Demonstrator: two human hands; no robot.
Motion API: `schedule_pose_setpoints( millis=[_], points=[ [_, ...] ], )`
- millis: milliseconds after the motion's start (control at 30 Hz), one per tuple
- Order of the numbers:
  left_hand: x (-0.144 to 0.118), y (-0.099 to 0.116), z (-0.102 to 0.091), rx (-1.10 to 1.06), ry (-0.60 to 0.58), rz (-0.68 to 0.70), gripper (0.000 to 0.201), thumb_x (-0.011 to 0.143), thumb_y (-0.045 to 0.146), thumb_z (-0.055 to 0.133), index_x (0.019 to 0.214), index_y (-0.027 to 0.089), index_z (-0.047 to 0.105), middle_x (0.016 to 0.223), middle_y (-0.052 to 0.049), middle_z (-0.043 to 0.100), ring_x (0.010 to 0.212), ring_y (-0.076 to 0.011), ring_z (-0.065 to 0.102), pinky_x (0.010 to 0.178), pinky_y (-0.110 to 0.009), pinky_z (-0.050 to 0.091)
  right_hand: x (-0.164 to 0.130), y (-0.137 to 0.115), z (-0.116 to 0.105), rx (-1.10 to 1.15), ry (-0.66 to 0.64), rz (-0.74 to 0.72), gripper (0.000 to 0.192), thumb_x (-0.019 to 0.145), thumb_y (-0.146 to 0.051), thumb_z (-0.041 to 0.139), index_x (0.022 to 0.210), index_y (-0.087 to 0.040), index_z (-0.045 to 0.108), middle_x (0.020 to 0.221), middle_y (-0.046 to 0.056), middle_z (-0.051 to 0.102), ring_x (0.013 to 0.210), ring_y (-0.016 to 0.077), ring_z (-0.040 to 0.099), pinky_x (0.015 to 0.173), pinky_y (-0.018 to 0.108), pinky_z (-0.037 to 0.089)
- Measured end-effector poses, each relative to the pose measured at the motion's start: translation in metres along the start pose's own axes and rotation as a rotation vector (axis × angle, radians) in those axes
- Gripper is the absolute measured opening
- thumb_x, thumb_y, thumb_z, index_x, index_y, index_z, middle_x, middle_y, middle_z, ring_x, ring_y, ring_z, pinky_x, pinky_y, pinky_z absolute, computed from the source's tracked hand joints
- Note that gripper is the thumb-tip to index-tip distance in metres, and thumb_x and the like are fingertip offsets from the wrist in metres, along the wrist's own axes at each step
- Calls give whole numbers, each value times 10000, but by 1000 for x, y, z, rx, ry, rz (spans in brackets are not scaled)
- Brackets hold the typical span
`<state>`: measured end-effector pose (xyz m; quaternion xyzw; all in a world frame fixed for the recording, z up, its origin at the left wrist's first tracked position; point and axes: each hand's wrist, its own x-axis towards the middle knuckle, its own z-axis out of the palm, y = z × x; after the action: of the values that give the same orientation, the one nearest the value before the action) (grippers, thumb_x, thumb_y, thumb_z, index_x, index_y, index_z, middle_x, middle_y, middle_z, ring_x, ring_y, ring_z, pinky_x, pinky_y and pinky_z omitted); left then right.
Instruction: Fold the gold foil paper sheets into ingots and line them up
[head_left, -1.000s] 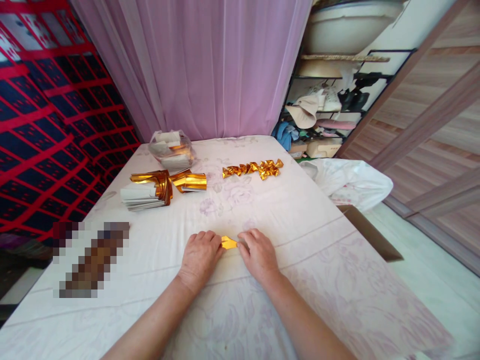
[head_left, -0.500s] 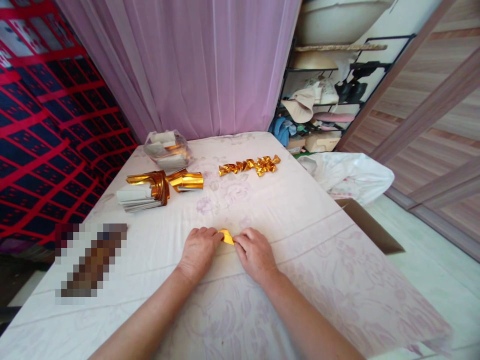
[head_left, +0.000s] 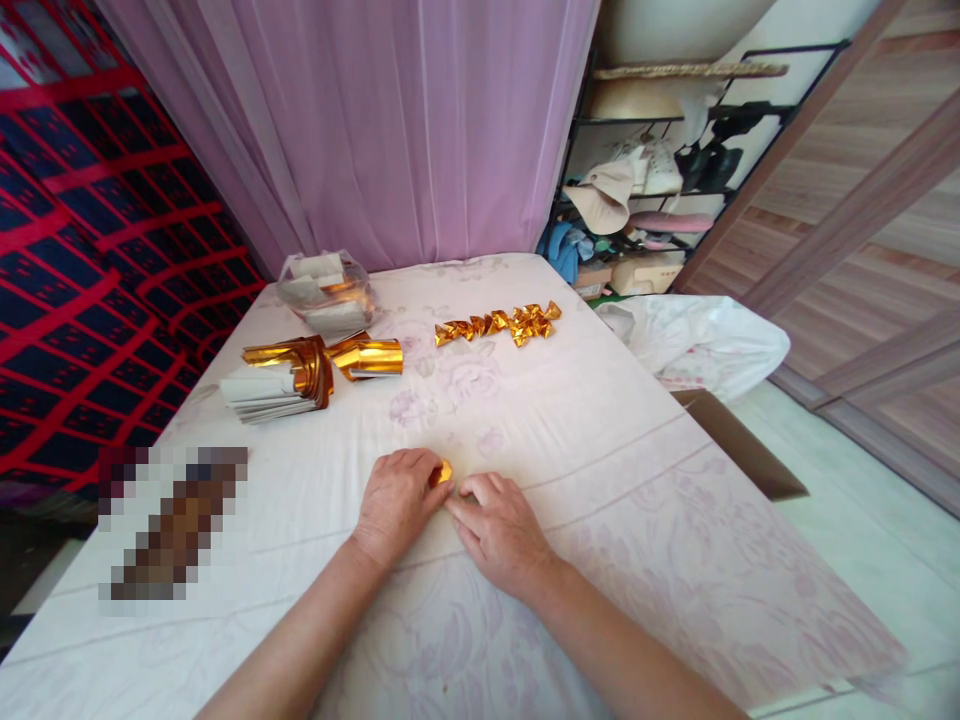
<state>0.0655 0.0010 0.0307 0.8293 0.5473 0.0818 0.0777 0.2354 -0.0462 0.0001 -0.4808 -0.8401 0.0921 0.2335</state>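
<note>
While both hands press down on the bedsheet (head_left: 600, 420), I note the gold foil piece (head_left: 444, 472) pinched at the left hand (head_left: 395, 503) fingertips, just left of the right hand (head_left: 501, 531), whose curled fingers touch its edge.

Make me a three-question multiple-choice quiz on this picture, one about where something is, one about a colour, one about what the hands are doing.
1. Where is the row of folded foil pieces?
A. at the table's far end
B. on the floor
C. in the person's lap

2. What colour is the curtain?
A. green
B. pink
C. black

3. What holds the small gold piece?
A. nothing
B. left hand alone
C. both hands, with the right hand

Answers: 1 A, it lies near the curtain. 2 B, pale pink folds. 3 C, both hands' fingertips meet on it.
</note>
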Motion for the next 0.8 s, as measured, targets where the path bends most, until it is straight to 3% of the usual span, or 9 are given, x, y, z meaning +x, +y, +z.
schedule_pose_setpoints(
  millis=[133, 433, 600, 800],
  points=[
    [7, 1, -2, 18, -35, -24, 122, 870, 283, 614, 950, 215, 675, 969, -47, 695, 942, -250, 624, 808, -375, 434, 1, 3, -1, 6, -19, -32, 199, 860, -171, 638, 1041, -240, 683, 993, 42, 609, 911, 192, 500, 771, 334, 379],
    [11, 4, -6, 93, -114, 33, 296, 875, 258, 584, 1158, 241, 667, 1059, -78, 673, 973, -259, 623, 862, -395, 457, 1, 6, -3, 48, -34, -43, 130, 861, -187, 651, 973, -231, 700, 996, 45, 598, 928, 195, 499, 795, 336, 382],
    [8, 1, -4, 36, -60, 91, 248, 885, 203, 533, 1082, 216, 682, 1029, -80, 670, 944, -241, 633, 857, -385, 477, 0, 6, -3, 41, -21, -33, 112, 875, -200, 635, 955, -242, 702, 981, 34, 598, 917, 190, 504, 789, 334, 385],
    [-5, -6, -5, -49, 38, 27, 279, 885, 180, 488, 1132, 188, 616, 1086, -79, 685, 923, -224, 665, 855, -361, 501, 0, 7, -2, 40, -10, -40, 152, 874, -191, 633, 1002, -243, 695, 981, 34, 600, 930, 189, 516, 798, 339, 395]
  ],
)
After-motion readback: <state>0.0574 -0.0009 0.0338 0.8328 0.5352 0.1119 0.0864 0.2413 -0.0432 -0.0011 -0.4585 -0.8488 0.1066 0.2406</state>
